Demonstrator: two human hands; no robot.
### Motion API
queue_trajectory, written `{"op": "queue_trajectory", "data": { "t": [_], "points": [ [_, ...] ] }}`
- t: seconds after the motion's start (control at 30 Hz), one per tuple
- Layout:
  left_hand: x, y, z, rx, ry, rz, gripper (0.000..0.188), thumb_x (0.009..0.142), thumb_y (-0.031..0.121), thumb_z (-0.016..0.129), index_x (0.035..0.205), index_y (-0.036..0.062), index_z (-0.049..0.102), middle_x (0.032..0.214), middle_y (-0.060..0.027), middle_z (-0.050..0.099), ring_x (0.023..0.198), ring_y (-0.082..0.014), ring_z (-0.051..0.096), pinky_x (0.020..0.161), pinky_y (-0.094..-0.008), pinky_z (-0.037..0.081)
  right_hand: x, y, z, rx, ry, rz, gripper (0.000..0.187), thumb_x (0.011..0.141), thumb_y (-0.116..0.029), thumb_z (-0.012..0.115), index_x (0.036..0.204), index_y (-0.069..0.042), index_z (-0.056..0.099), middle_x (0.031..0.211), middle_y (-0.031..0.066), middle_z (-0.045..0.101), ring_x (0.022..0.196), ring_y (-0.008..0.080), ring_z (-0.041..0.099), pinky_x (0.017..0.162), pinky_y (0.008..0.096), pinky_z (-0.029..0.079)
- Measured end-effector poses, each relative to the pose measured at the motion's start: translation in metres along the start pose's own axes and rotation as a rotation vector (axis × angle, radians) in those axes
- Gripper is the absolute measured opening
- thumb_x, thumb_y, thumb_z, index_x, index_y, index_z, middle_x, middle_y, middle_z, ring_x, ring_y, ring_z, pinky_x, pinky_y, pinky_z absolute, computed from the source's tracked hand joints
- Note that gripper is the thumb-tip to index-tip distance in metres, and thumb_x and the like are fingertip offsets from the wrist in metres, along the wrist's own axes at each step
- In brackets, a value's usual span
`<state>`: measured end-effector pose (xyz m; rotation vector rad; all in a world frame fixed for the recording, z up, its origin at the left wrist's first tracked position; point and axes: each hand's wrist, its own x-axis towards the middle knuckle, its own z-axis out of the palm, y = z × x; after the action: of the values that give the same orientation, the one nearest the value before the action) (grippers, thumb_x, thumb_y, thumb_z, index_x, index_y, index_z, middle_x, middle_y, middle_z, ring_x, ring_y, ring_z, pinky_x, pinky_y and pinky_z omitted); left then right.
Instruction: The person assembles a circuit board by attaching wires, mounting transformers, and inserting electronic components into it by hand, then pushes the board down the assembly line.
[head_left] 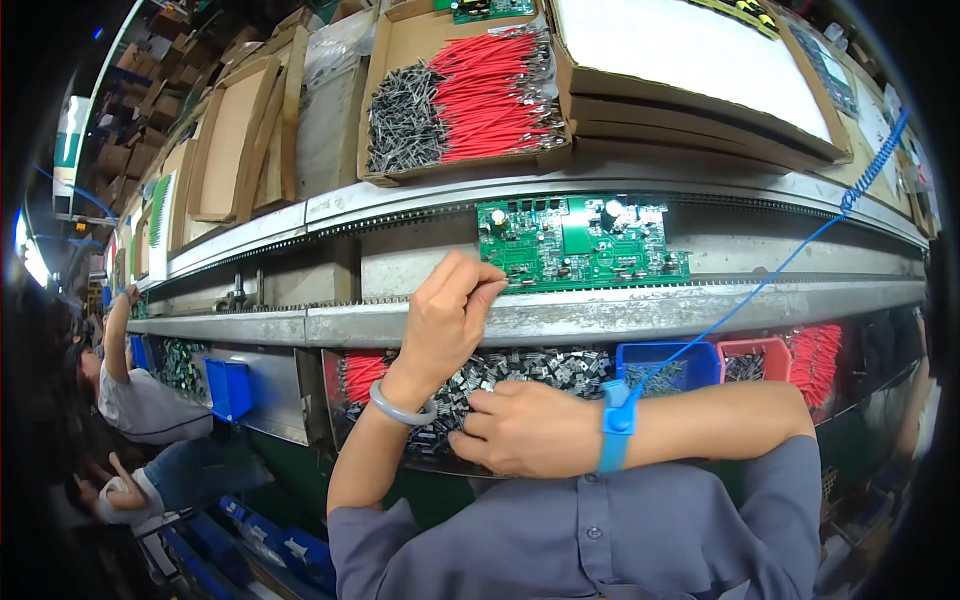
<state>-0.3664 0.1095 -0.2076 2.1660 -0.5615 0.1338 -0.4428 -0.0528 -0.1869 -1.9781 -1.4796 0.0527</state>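
A green circuit board [585,245] with small components lies across the rails of the metal track in front of me. My left hand [447,315] is at the board's lower left corner, its thumb and forefinger pinched together; anything between them is too small to make out. Below the track, my right hand [535,430] rests over a bin of small black and silver electronic parts [545,368]. Its fingers curl down among the parts, and I cannot make out what they hold. A blue wrist strap [617,425] circles my right wrist, and a grey bangle [403,405] my left.
A blue cord [760,285] runs from the strap to the upper right. Beside the parts bin stand a blue bin [665,352] and a red bin [757,348]. Beyond the track, a cardboard box [462,168] holds red wires and grey parts. Other people work at left.
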Motion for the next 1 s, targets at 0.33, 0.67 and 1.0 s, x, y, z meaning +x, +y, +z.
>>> {"op": "queue_trajectory", "data": {
  "t": [0.33,0.67,1.0],
  "points": [
    [0.004,-0.003,0.004,0.035,0.004,0.087,0.007,0.089,-0.003,0.073,0.095,-0.0011,0.07,0.086,-0.0135,0.064,0.074,-0.0288,0.065,0.065,-0.0366,0.051,-0.069,0.008,-0.074,0.274,0.085,0.472,0.021,0.089,-0.008,0.07,0.106,-0.001,0.061,0.094,0.0158,0.064,0.087,0.0357,0.069,0.073,0.0453,0.057],
    [0.0,0.012,-0.003,0.176,-0.032,0.11,0.011,0.086,-0.004,0.074,0.095,-0.0006,0.069,0.09,-0.0141,0.062,0.082,-0.033,0.065,0.072,-0.0419,0.053,-0.094,0.065,-0.111,0.286,0.507,0.782,0.014,0.086,-0.001,0.075,0.1,-0.001,0.072,0.091,0.0122,0.07,0.084,0.0232,0.071,0.075,0.0348,0.055],
    [-0.11,0.051,-0.074,0.464,-0.436,-0.295,0.027,0.086,-0.003,0.072,0.112,-0.0009,0.066,0.103,-0.0169,0.063,0.094,-0.0374,0.064,0.082,-0.0449,0.053,-0.091,0.093,-0.118,0.133,0.368,0.812,0.018,0.087,-0.003,0.074,0.104,0.001,0.074,0.1,0.0163,0.074,0.089,0.0301,0.075,0.08,0.0379,0.059]
  ]
}}
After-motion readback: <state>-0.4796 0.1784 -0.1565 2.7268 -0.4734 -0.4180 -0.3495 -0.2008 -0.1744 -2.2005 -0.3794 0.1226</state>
